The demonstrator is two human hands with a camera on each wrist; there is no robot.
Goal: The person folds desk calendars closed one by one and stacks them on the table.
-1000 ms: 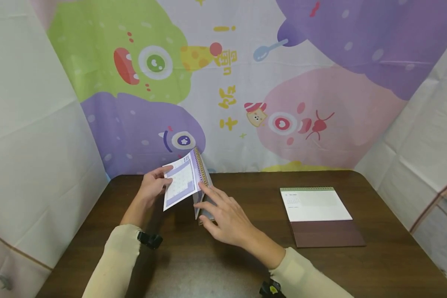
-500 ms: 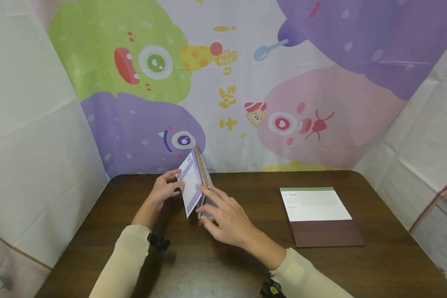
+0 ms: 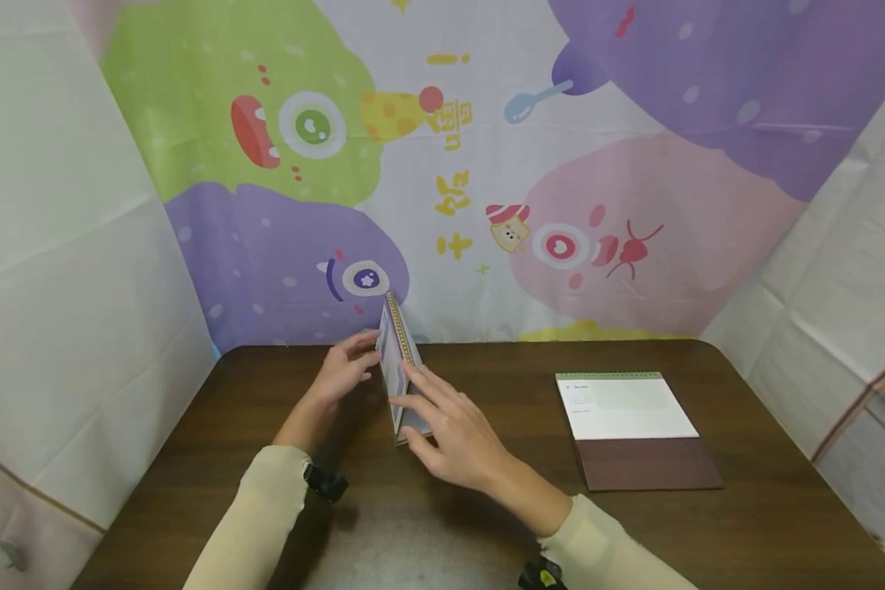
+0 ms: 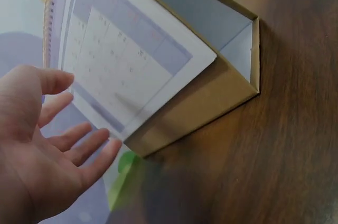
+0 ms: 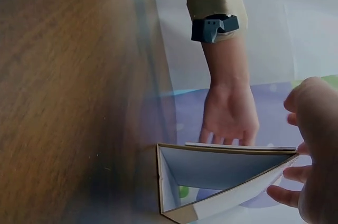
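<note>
A desk calendar (image 3: 389,360) with a gold spiral binding stands upright as a three-sided tent left of the table's middle. Its purple-and-white month page (image 4: 116,60) hangs against the cardboard stand (image 4: 195,102) in the left wrist view. Beside that page is my left hand (image 3: 342,373), fingers spread and loosely bent, fingertips right at the page's edge. On the opposite side my right hand (image 3: 457,430) has its fingers extended along the sloping back, fingertips close to the binding. The right wrist view shows the hollow stand (image 5: 211,166) end-on, with the right fingers at its spiral edge.
A second calendar (image 3: 627,410), with a white page, green top strip and brown base, lies to the right on the dark wooden table (image 3: 516,369). Behind the table hangs a cartoon-printed backdrop (image 3: 472,303).
The lifted calendar page has swung right and down onto the stand's left face. My left hand followed it rightward and let go; the right hand stayed nearly in place.
</note>
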